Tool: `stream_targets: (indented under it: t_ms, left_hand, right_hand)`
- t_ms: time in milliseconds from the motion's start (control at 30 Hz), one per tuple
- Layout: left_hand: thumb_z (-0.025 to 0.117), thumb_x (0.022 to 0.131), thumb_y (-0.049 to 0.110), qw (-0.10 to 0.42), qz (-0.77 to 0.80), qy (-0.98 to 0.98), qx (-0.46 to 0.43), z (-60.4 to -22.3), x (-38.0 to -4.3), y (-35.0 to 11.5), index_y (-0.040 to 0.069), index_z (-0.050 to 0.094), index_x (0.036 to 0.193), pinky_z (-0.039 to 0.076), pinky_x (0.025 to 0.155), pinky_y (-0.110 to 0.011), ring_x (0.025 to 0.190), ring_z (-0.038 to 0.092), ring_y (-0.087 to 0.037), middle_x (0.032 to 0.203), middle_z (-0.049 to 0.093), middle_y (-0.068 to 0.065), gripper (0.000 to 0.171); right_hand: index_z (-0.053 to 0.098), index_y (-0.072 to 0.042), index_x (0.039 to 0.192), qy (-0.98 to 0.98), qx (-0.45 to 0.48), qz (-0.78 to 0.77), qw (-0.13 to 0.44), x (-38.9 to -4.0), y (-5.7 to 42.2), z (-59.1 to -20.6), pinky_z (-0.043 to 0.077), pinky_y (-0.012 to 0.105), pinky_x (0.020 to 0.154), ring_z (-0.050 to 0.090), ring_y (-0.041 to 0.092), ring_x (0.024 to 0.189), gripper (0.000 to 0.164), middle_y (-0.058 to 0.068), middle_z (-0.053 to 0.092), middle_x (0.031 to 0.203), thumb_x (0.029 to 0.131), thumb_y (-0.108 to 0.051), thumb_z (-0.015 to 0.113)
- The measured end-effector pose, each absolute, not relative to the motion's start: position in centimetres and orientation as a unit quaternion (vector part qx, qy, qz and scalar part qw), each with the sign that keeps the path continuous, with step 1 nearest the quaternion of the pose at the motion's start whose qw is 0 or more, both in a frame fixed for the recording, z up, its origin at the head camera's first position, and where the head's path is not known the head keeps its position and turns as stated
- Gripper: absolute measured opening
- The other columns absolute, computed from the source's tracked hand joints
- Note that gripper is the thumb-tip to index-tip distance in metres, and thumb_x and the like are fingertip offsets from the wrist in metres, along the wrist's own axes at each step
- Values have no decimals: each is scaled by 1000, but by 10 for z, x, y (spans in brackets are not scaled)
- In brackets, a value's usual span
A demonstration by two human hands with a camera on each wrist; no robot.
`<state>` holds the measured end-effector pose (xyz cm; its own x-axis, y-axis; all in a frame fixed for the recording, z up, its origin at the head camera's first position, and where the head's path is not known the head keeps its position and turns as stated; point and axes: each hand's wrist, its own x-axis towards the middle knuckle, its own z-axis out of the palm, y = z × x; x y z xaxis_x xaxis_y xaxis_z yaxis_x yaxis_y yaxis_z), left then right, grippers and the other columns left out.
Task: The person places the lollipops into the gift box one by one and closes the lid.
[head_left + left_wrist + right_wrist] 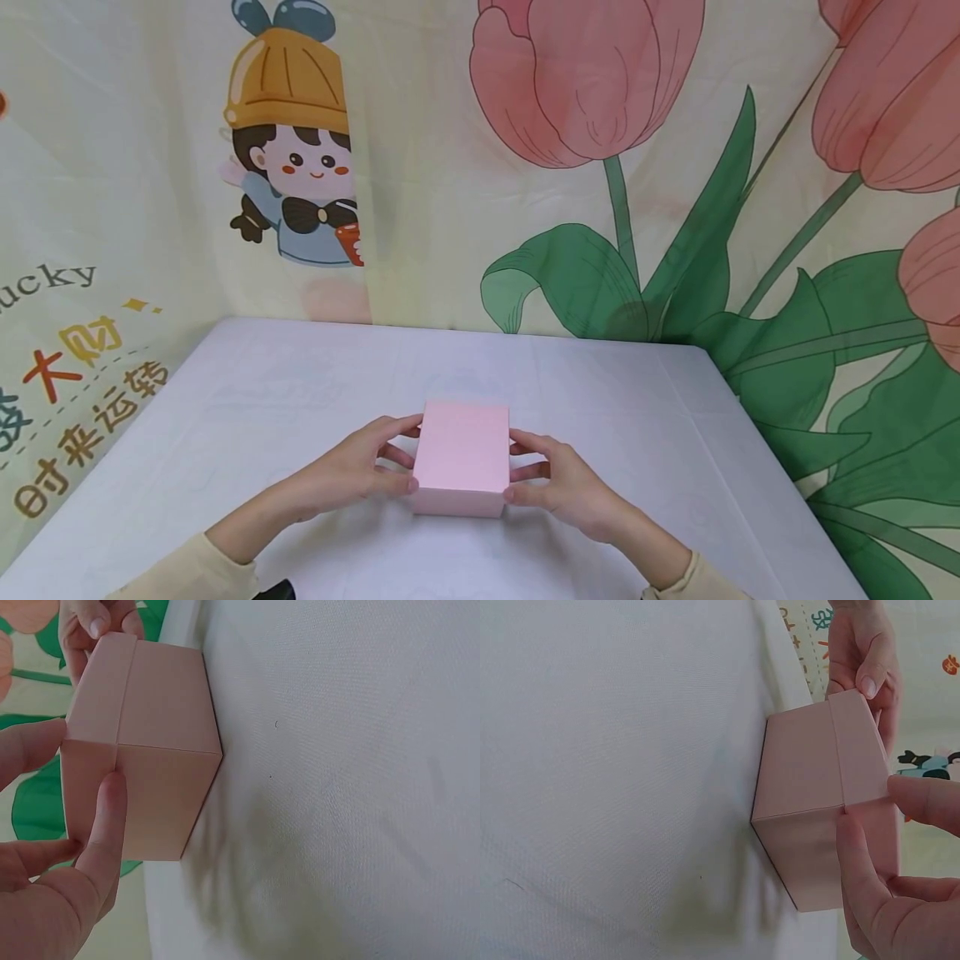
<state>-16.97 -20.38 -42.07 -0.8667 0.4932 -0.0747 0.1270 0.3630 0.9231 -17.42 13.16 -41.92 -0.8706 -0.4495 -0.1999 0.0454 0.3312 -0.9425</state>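
A pink lidded box (pixel 462 450) sits on the white-covered table, a seam marking the lid's lower edge in both wrist views. My left hand (pixel 371 467) holds its left side, the thumb near the front corner and the other fingers farther back. From the opposite side my right hand (pixel 562 483) grips the box in mirror fashion. Seen from the left wrist, a fingertip (pixel 112 787) touches the box wall (pixel 154 802) at the seam. The right wrist view has a fingertip (pixel 850 825) at the seam too. The lid looks closed; the inside is hidden.
White cloth covers the table (pixel 315 375). Behind it hangs a backdrop (pixel 420 208) printed with tulips, a cartoon figure and lettering. A small dark object (pixel 277 590) shows at the bottom edge, beside the left sleeve (pixel 195 571).
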Motion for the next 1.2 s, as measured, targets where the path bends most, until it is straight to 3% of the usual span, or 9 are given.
stream_targets:
  t_ms: [467,1200]
  left_hand:
    - [84,92,22,172,536,806,182,-425,-169,-202,19,35,167,57,93,-32,125,61,-26,157,42,-9,89]
    - [85,92,20,169,552,798,172,-430,-166,-202,16,35,166,58,91,-33,126,61,-28,158,44,-11,90]
  right_hand:
    - [45,-8,161,778,-137,-573,220,-176,132,-424,59,35,94,66,24,118,83,12,56,145,89,-7,85]
    - [43,-13,163,774,-135,-581,214,-177,132,-430,59,34,93,67,24,117,86,11,57,144,88,-5,86]
